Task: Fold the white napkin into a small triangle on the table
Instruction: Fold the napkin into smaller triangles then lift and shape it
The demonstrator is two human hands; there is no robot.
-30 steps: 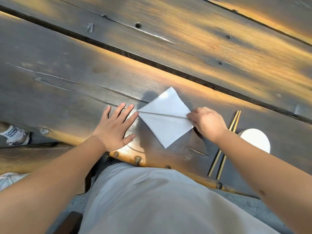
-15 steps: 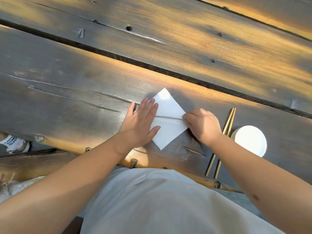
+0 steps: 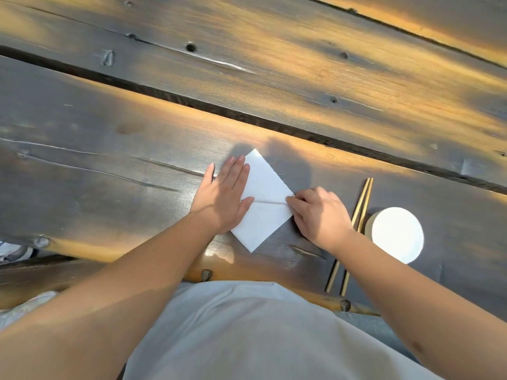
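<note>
On the dark plank table (image 3: pixel 109 165), the left hand (image 3: pixel 222 198) lies flat on the white napkin (image 3: pixel 267 212); at three o'clock the right hand (image 3: pixel 318 215) pinches its corner, and a tug there could skew the crease.

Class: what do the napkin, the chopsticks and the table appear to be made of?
Napkin: seemingly cloth, matte white; frayed threads along one edge. Chopsticks: probably bamboo or wood, pale tan, thin. Table: wood planks with grain, cracks and knots; slight sheen.

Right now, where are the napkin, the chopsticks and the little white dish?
napkin (image 3: pixel 270 185): head view, bare upper half.
chopsticks (image 3: pixel 361 202): head view, upper part of the pair.
white dish (image 3: pixel 397 235): head view, its middle.
</note>
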